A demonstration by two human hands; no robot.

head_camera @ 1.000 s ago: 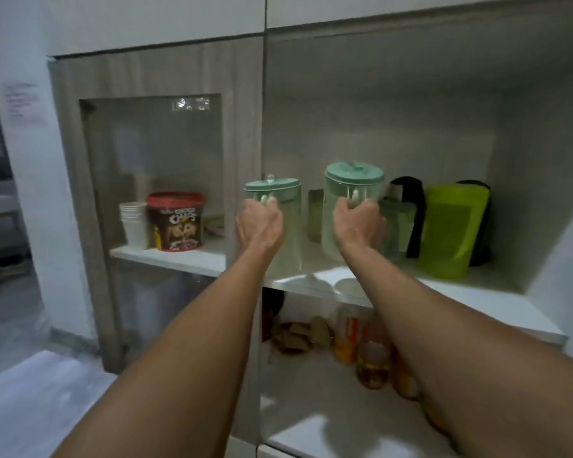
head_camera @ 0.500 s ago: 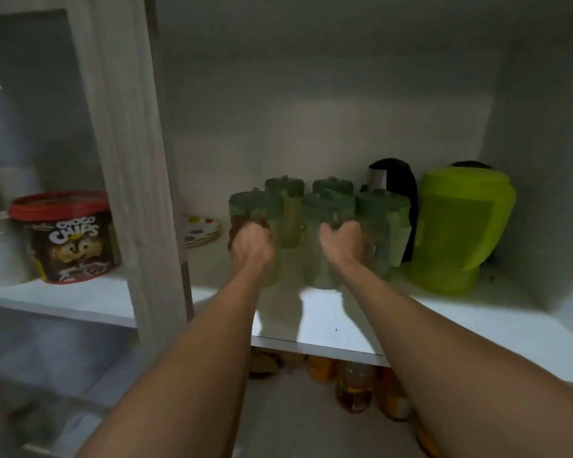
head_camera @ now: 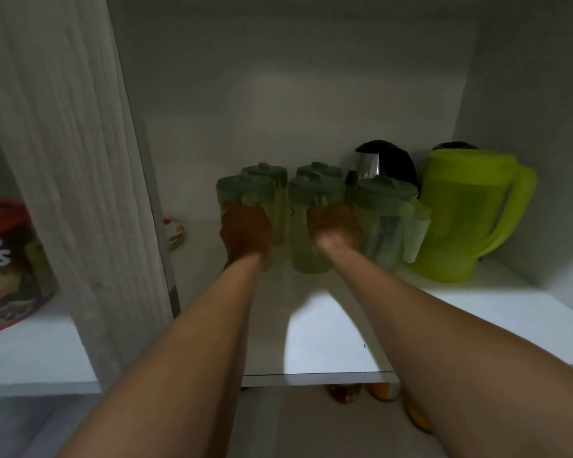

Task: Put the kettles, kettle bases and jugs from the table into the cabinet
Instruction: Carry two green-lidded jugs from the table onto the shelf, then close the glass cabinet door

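Observation:
Both arms reach deep into the cabinet, over its white shelf. My left hand is closed around the handle of a clear jug with a pale green lid. My right hand grips a second such jug beside it. Both jugs stand low on the shelf. Two more green-lidded jugs stand behind them, and another one is to the right. Further back sits a black and steel kettle, and a large lime green jug stands at the right.
A wooden cabinet upright divides the shelf on the left. Left of it sits a red-lidded cereal tub. A small colourful dish lies at the back left. Bottles show on the lower shelf. The cabinet's right wall is close.
The view has closed in on the shelf. Both hands have pushed their jugs further back, up against the jugs at the rear.

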